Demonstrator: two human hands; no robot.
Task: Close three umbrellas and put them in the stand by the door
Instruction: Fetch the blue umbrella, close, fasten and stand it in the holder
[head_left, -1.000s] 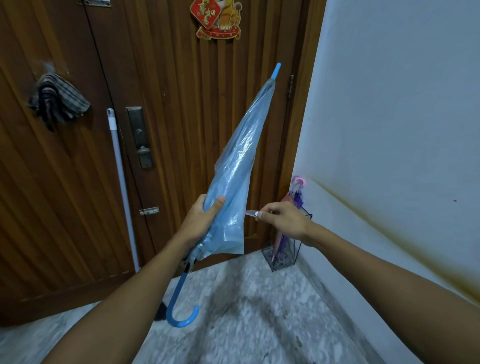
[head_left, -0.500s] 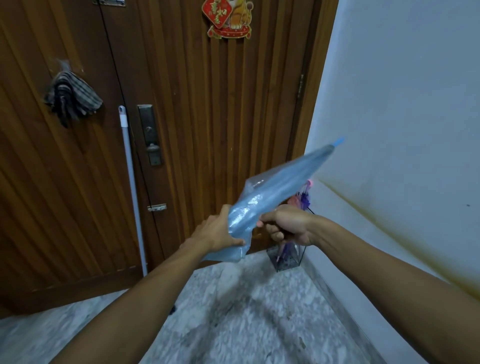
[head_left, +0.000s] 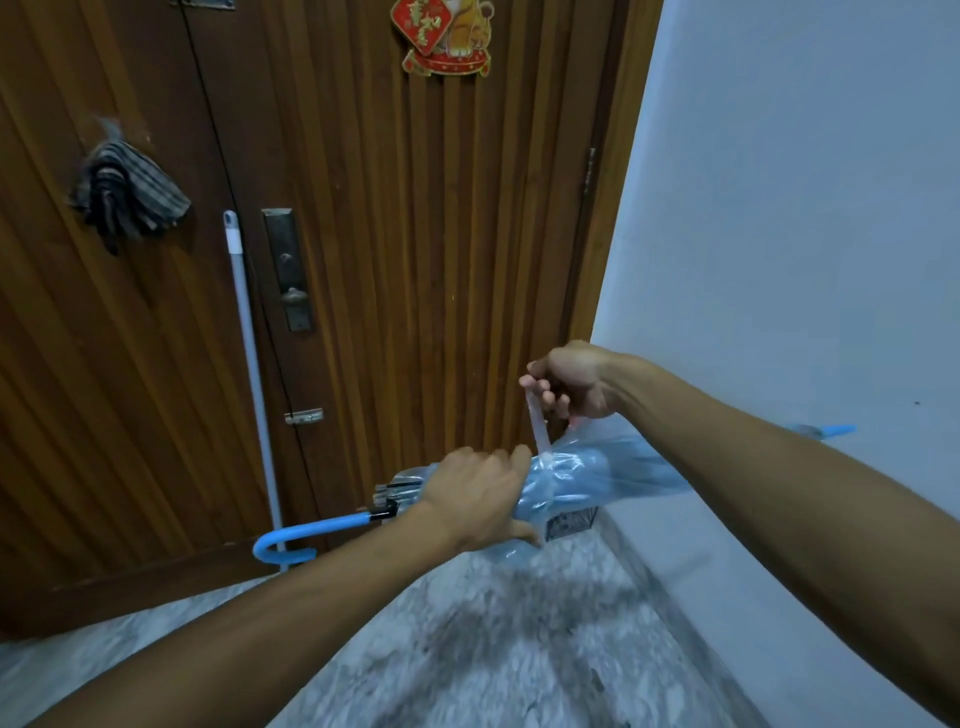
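Since a moment ago, the umbrella (head_left: 597, 475) has swung down from its upward slant to lie nearly level across my body, and my right hand (head_left: 569, 382) has lifted away from the canopy, drawing the strap (head_left: 537, 423) up with it.

Only a dark wire corner of the stand (head_left: 571, 522) peeks out under the folded canopy, at the foot of the wall (head_left: 805, 208) beside the door (head_left: 363, 234). What it holds is hidden behind my left hand (head_left: 478, 496) and the umbrella, so I cannot tell its contents.

I hold the umbrella in the air in front of the door, above the floor (head_left: 467, 649). Its long axis runs left to right, tilted slightly up toward the right. The curved blue handle (head_left: 306, 538) points left and a little down, with the hook at the far left. The blue tip (head_left: 831, 430) points right, showing past my right forearm against the wall.

My left hand is wrapped around the bunched canopy near its open end, fingers curled over it and the thumb underneath. My right hand is closed in a loose fist above the canopy, pinching the upper end of the pale strap, which stretches taut down to the fabric just beside my left hand.

A pole (head_left: 249, 364) leans against the door behind the handle.
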